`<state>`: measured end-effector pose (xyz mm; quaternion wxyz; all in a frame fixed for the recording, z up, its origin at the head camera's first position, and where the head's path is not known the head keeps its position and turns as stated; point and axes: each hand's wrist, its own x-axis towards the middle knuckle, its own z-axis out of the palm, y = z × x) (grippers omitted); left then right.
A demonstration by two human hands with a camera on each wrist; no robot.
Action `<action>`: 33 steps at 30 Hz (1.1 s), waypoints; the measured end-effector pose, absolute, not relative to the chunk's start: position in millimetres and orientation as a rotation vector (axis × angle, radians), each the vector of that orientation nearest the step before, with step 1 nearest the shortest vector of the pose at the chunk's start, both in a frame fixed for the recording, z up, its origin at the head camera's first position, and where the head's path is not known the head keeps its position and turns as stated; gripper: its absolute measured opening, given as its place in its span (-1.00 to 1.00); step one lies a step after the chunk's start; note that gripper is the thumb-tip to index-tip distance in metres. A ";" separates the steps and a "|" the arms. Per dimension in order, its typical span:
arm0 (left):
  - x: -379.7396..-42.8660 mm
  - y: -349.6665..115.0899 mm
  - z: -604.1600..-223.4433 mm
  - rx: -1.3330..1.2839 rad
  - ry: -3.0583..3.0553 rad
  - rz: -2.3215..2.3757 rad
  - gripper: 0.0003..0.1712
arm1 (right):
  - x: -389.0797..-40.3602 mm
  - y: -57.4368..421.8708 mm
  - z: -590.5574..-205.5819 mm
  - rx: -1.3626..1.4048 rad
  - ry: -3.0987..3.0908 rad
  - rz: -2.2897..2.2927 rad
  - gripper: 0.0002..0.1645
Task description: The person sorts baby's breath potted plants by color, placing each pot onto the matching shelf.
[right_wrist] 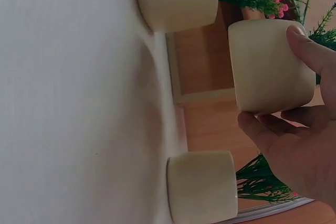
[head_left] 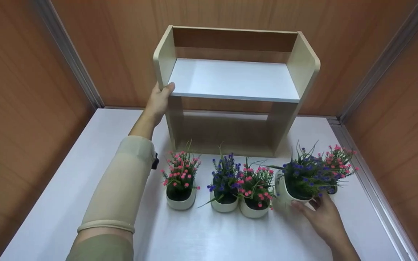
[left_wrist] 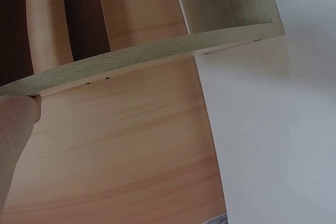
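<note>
My left hand (head_left: pixel 157 103) grips the left side panel of a small two-tier wooden shelf (head_left: pixel 236 79), its thumb lying over the panel's front edge near the white upper board. In the left wrist view, part of that hand (left_wrist: pixel 14 124) shows at the panel's edge (left_wrist: pixel 136 53). My right hand (head_left: pixel 323 217) holds a white pot of purple-blue flowers (head_left: pixel 305 177) between thumb and fingers. The right wrist view shows this pot (right_wrist: pixel 270 66) raised off the table and tilted a little. Behind it stands a pot of pink flowers (head_left: pixel 339 161), its base mostly hidden.
In front of the shelf, a pink-flowered pot (head_left: pixel 181 197) stands at left, with a purple-flowered pot (head_left: pixel 224 204) and another pink one (head_left: pixel 254 210) close together beside it. Wood-grain walls (head_left: pixel 16 72) enclose the white table (head_left: pixel 194 239) on three sides.
</note>
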<state>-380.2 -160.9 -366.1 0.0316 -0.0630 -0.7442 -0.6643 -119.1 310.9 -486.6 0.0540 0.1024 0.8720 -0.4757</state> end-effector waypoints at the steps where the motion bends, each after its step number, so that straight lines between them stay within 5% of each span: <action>1: -380.3 -160.3 -366.3 -0.191 -2.289 -2.048 -0.24 | -118.6 310.7 -483.7 0.316 2.652 -1.443 0.42; 33: -386.9 -153.7 -371.9 -0.161 -2.260 -2.061 -0.22 | -151.4 290.7 -402.0 -0.087 2.925 -1.487 0.06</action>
